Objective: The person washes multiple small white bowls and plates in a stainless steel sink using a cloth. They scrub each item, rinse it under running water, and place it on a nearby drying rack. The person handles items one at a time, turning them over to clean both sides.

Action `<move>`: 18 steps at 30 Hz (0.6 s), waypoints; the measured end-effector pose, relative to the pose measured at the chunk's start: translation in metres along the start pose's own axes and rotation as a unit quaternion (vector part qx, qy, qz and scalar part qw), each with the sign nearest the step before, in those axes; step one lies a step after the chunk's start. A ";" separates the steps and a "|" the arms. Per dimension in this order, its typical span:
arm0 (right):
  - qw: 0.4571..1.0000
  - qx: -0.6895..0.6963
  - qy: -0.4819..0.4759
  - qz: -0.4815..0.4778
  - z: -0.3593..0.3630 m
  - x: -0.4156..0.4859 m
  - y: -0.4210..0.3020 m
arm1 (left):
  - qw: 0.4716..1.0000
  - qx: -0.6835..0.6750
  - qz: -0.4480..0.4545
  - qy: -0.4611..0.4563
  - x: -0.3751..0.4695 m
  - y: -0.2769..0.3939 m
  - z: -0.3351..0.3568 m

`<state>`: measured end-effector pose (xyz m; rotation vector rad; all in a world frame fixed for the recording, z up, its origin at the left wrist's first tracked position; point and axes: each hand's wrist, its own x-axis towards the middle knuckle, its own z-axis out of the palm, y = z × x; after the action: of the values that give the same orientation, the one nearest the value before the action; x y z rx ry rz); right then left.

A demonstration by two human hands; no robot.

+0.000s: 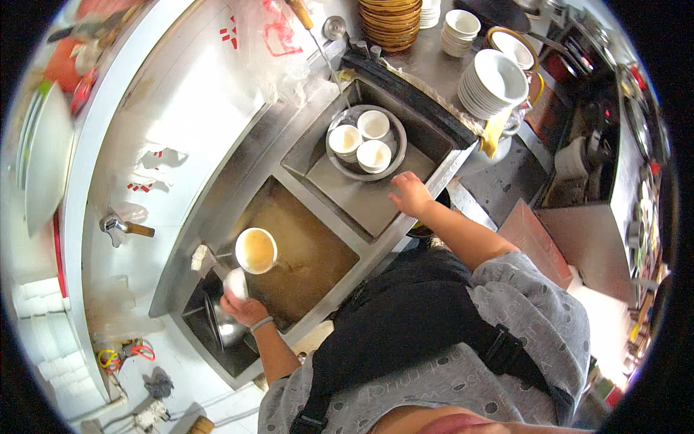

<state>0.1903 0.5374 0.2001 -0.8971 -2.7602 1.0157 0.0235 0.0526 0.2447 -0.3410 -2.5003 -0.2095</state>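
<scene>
My left hand (pixel 244 308), with a band on the wrist, holds a small white bowl (pixel 235 283) tilted on its side over the near-left edge of a sink basin filled with brownish water (pixel 309 238). Beside it, a white bowl (pixel 256 250) with yellowish liquid inside sits at the water's surface. My right hand (pixel 410 193) is held with its fingers apart above the other basin (pixel 352 206), holding nothing. Near its fingers, a round metal pan (pixel 400 154) in that basin carries white cups (pixel 374 157) in several small stacks.
Stacked white bowls (pixel 490 81), brown plates (pixel 389 24) and smaller bowls (pixel 460 30) stand on the counter behind the basins. A third basin at the left holds a metal lid or pan (pixel 230 325). A wooden-handled tool (pixel 140 229) is at the white wall.
</scene>
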 end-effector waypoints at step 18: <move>0.881 0.159 -0.234 0.380 0.082 0.184 0.079 | 0.579 -0.517 -0.575 -0.258 -0.024 0.225 0.007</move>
<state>0.0568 0.6393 0.0630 -1.9568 -2.4097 1.9534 0.1042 0.2645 0.2411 1.0405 -2.3383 -2.3966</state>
